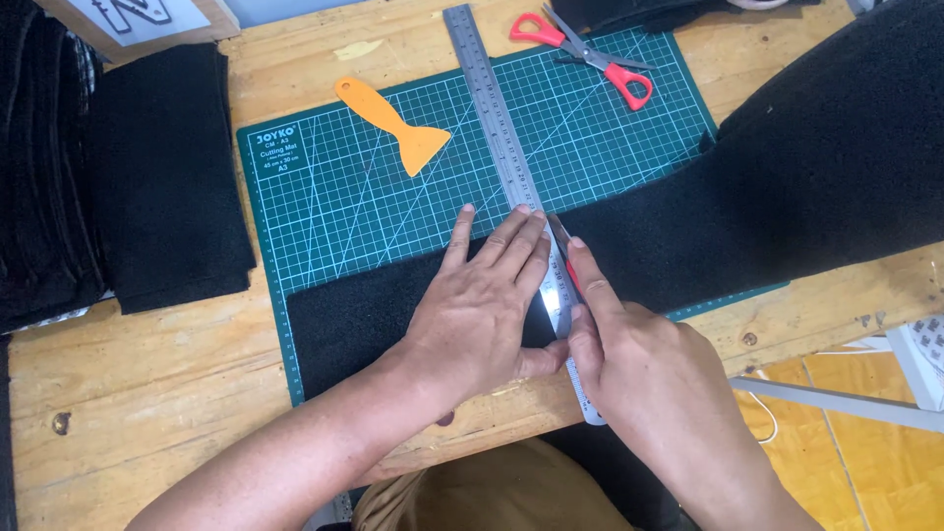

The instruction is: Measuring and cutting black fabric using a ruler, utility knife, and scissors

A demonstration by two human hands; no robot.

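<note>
Pressing flat, the left hand (482,305) pins the long steel ruler (516,197) onto the black felt strip (747,197) near the desk's front edge. The right hand (639,364) grips a red-handled cutter (563,251) against the ruler. Farther back on the green cutting mat (324,197): orange plastic scraper (393,123), red-handled scissors (585,54).

Craft workshop, fabric cutting station.
Bare wooden worktop (147,383) carries green gridded cutting mat (344,206), long steel ruler (497,128), red-handled scissors (590,54), stacked black felt pieces (162,177).
</note>
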